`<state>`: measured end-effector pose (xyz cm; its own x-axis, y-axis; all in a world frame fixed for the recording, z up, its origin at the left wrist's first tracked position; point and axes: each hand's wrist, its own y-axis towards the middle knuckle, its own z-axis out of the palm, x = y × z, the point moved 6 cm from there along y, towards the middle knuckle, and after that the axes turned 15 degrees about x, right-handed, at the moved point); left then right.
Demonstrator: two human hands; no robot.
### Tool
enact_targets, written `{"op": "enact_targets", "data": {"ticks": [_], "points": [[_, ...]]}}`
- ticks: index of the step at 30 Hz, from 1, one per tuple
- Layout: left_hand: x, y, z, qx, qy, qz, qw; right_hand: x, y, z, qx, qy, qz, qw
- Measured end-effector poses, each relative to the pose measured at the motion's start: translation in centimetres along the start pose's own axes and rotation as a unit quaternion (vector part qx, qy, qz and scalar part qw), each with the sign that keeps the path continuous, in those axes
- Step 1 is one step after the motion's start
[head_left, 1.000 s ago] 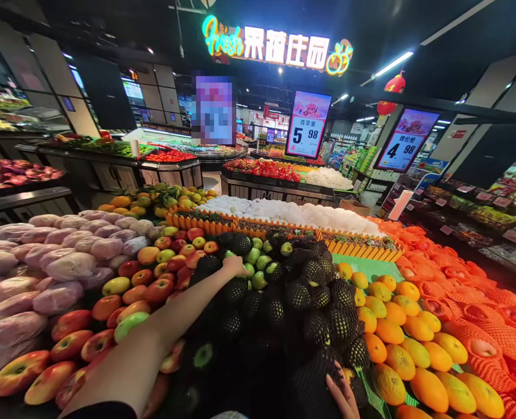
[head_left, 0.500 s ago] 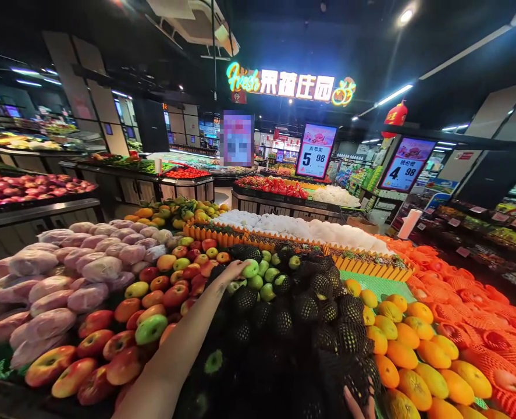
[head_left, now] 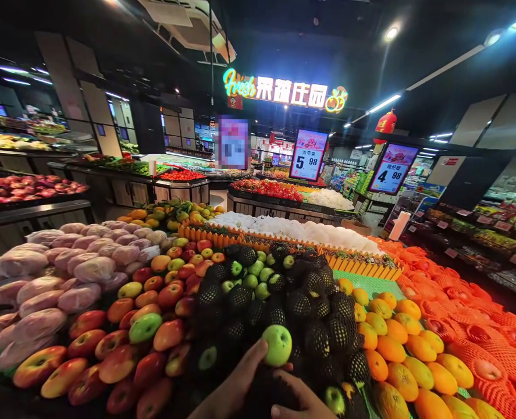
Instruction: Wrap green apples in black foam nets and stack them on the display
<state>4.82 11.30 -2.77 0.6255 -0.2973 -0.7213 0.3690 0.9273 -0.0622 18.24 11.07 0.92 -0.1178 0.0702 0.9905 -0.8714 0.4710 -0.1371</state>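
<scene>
A bare green apple is held at the bottom middle, over the pile of green apples in black foam nets. My left hand comes up from the bottom edge, thumb and fingers closed on the apple's left and underside. My right hand sits just under and right of it, fingers curled round a black net sleeve that lies between both hands. More bare green apples sit further back in the pile.
Red and yellow apples lie left of the netted pile, with pink-wrapped fruit beyond. Oranges and orange-netted fruit fill the right. An orange picket divider and white fruit stand behind. Price signs hang above.
My left arm has drawn back from the far green apples to the near edge, bringing one bare green apple with it. My right hand has risen to meet it at the black net.
</scene>
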Motion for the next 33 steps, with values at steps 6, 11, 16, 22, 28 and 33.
{"op": "enact_targets", "data": {"ticks": [6,11,16,22,28,33], "points": [[-0.3,-1.1,2.0,0.037,0.058,0.040,0.997,0.5,-0.6,-3.3,-0.166,-0.085,-0.033,0.982],[2.0,0.6,1.6,0.124,0.005,0.019,0.992,1.9,-0.8,-4.7,-0.211,-0.096,-0.074,0.970],[2.1,1.4,1.8,0.213,0.079,-0.017,0.974,1.5,-1.4,-6.1,-0.257,-0.114,-0.071,0.957],[1.2,1.8,3.7,0.270,0.297,-0.064,0.913,0.7,-1.0,-6.8,-0.257,-0.126,-0.064,0.956],[1.7,2.1,3.8,0.276,0.292,-0.066,0.913,0.1,-0.2,-6.2,-0.282,-0.080,-0.054,0.954],[1.5,1.4,1.6,0.266,0.272,-0.097,0.920,-1.8,0.5,-6.2,-0.275,-0.009,-0.068,0.959]]}}
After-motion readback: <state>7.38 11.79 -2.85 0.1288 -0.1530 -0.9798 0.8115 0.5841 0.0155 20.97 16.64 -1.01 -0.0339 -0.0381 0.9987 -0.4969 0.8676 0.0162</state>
